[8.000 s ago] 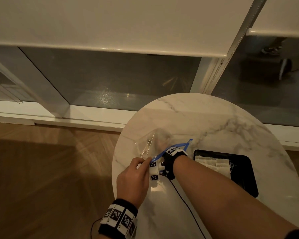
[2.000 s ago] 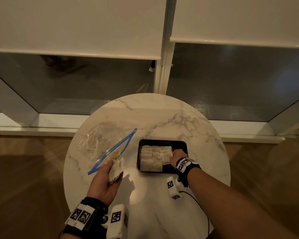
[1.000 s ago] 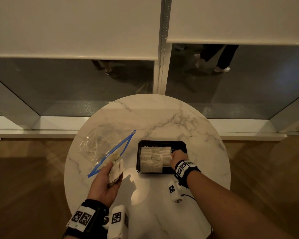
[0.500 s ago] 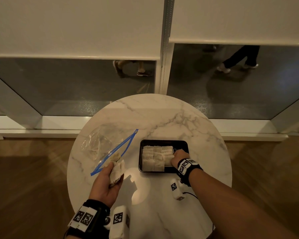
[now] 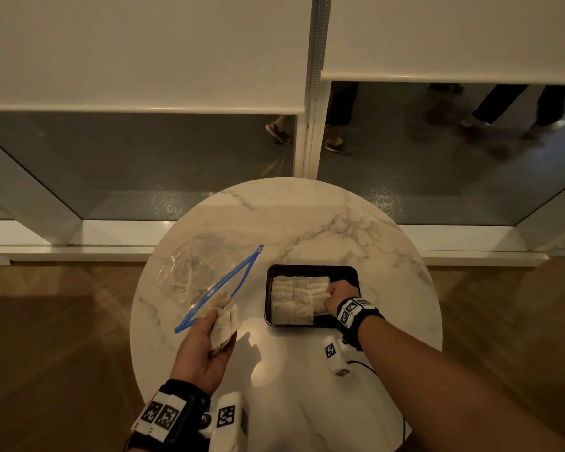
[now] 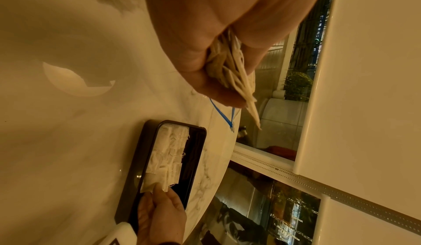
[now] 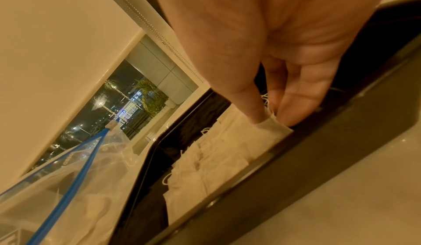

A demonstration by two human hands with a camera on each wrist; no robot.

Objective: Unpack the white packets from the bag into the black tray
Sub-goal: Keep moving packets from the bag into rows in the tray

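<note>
Packets going into tray, bag open on bench.
Right hand (image 7: 268, 79) pinches one white packet (image 7: 272, 132) at black tray (image 5: 313, 322) right side; left hand (image 5: 206, 345) grips a packet bunch (image 5: 223, 326) beside the bag (image 5: 196, 275), left.

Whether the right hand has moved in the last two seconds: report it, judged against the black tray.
No. The right hand still pinches a white packet at the right end of the black tray, unchanged against its rim.
</note>
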